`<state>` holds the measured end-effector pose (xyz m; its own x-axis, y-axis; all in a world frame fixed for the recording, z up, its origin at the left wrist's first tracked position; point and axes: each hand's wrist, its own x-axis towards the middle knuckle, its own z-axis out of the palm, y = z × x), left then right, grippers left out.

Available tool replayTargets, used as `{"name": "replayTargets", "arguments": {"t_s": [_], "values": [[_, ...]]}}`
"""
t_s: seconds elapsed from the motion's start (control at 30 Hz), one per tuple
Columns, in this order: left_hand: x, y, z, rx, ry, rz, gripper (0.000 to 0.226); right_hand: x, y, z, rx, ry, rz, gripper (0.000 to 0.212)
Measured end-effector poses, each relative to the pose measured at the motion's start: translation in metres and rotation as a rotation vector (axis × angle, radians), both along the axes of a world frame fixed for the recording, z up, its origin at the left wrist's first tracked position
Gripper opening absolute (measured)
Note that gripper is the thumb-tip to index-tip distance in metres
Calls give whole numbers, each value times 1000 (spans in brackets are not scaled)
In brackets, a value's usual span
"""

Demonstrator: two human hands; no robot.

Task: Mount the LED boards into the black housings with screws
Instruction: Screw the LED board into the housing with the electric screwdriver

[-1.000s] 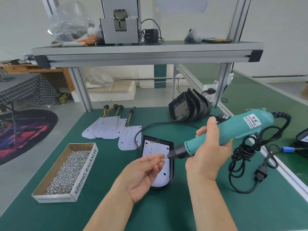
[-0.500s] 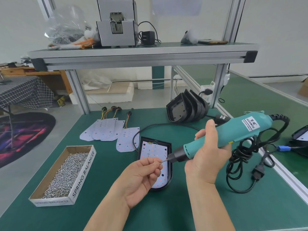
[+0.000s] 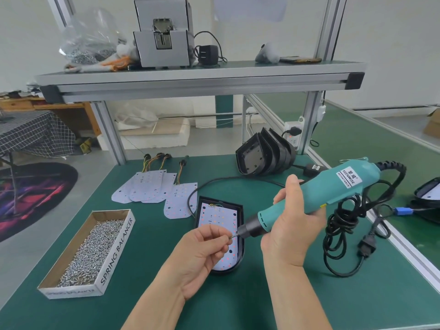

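Observation:
A black housing [image 3: 241, 217] lies flat mid-table with a white LED board [image 3: 215, 216] seated in it. My right hand [image 3: 289, 225] grips a teal electric screwdriver [image 3: 333, 194], held slanted above the housing with its bit pointing left. My left hand [image 3: 202, 251] pinches a small screw [image 3: 230, 236] against the bit's tip. Loose LED boards [image 3: 152, 189] with wire leads lie fanned out farther back. A stack of empty black housings [image 3: 262, 156] leans at the back of the table.
A cardboard box [image 3: 114, 253] full of screws sits at the left front. The screwdriver's coiled black cable [image 3: 345, 234] lies on the right. Another housing [image 3: 428, 194] sits at the right edge. An aluminium shelf [image 3: 190, 79] spans overhead on posts.
The view has shifted slightly. My hands stay together, the screw still at the bit's tip, sitting a little lower over the housing.

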<state>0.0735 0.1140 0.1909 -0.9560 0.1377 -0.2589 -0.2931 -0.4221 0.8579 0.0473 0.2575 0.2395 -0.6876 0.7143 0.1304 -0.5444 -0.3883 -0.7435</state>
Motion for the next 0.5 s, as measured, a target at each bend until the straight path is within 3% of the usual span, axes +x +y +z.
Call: {"name": "replayTargets", "arguments": {"t_s": [0.1,0.3,0.43,0.5], "values": [[1,2,-1,35,17,5,8,-1,0,1,-4,-3,-9,21],[1,9,-4,98,1,46,10,-7,0,3,-3,-5,-37,20],[-1,-4,1,-33,17,44,32,-10,2,4,-2,7,-33,23],[-11,-20,0,-202,9,168,31,-13,3,4,13,18,-37,22]]}}
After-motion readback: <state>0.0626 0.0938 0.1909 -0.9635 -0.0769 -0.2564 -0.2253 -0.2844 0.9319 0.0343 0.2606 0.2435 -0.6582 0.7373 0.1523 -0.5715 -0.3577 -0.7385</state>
